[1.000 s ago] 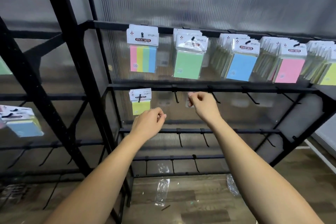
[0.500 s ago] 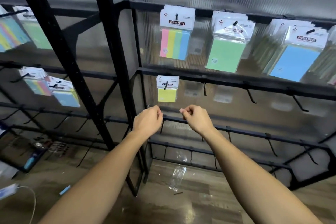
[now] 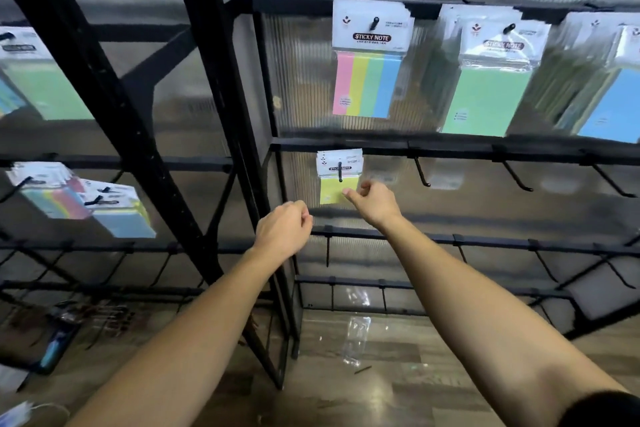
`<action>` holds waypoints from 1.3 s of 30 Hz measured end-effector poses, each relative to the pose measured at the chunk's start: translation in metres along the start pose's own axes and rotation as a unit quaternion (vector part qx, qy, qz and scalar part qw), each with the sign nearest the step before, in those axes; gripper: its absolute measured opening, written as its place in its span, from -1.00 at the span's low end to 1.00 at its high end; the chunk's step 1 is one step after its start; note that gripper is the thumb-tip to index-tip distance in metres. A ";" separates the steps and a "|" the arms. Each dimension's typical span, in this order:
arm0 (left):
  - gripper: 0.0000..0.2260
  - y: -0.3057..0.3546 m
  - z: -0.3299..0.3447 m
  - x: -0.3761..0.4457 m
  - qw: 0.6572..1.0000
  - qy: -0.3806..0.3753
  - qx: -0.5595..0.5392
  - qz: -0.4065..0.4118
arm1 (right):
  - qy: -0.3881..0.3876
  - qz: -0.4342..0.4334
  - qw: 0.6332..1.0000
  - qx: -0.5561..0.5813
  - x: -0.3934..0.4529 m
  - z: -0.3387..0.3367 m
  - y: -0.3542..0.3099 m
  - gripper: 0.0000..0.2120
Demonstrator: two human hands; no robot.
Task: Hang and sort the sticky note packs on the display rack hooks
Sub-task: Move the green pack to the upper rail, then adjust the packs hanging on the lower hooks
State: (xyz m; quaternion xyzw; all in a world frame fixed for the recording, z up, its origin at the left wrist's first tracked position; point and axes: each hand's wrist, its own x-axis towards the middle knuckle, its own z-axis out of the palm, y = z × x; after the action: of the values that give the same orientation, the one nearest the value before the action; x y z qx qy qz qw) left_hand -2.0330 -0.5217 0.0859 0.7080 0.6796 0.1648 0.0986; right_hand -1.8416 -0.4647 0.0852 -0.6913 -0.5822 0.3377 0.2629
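A small yellow sticky note pack point(image 3: 334, 184) hangs on the leftmost hook of the black rack's second bar point(image 3: 450, 151). My right hand point(image 3: 375, 201) is at its lower right corner, thumb touching the pack, fingers curled. My left hand point(image 3: 284, 230) is a loose fist lower left, just in front of the third bar, holding nothing I can see. On the top bar hang a four-colour striped pack point(image 3: 369, 62), a green pack point(image 3: 488, 80) and a blue pack point(image 3: 609, 104).
Bare hooks point(image 3: 422, 173) stick out along the second and third bars to the right. A second rack at left carries more packs point(image 3: 86, 199). An empty clear wrapper point(image 3: 356, 336) lies on the wooden floor under the rack; clutter sits at the lower left.
The view has swung left and closer to the rack. My right hand has risen from the third bar to the yellow pack's corner. My left hand stays curled near the third bar.
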 end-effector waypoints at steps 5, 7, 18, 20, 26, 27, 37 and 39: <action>-0.87 -0.012 0.003 0.011 1.000 -0.015 0.007 0.009 | 0.022 0.014 1.000 0.010 0.005 0.013 -0.004 -0.43; -0.86 -0.015 0.005 0.015 1.000 -0.016 0.006 0.009 | 0.031 0.016 0.999 0.018 0.004 0.015 -0.007 -0.56; -0.85 -0.014 0.006 0.011 1.000 0.011 -0.005 0.003 | 0.103 -0.018 0.992 0.071 -0.025 0.015 -0.006 -0.74; -0.84 -0.012 0.006 0.010 1.000 0.026 -0.010 0.001 | 0.122 -0.042 0.990 0.058 -0.039 0.009 -0.007 -0.74; -0.78 -0.002 0.010 0.012 0.999 0.042 -0.018 0.011 | 0.129 -0.081 0.988 0.021 -0.082 -0.009 -0.007 -0.72; -0.77 0.000 0.012 0.013 0.999 0.038 -0.015 0.014 | 0.131 -0.087 0.987 0.018 -0.088 -0.012 -0.007 -0.72; -0.63 0.019 0.022 0.032 0.999 0.023 -0.025 -0.018 | 0.188 -0.087 0.978 0.018 -0.097 -0.051 0.001 -0.72; -0.58 0.022 0.024 0.040 0.999 0.022 -0.023 -0.032 | 0.192 -0.081 0.978 0.013 -0.093 -0.054 0.004 -0.71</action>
State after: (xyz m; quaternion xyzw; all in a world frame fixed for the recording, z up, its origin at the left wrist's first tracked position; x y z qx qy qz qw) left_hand -2.0032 -0.4814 0.0756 0.6795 0.7001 0.1925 0.1047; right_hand -1.8064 -0.5551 0.1316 -0.6898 -0.5708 0.1842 0.4056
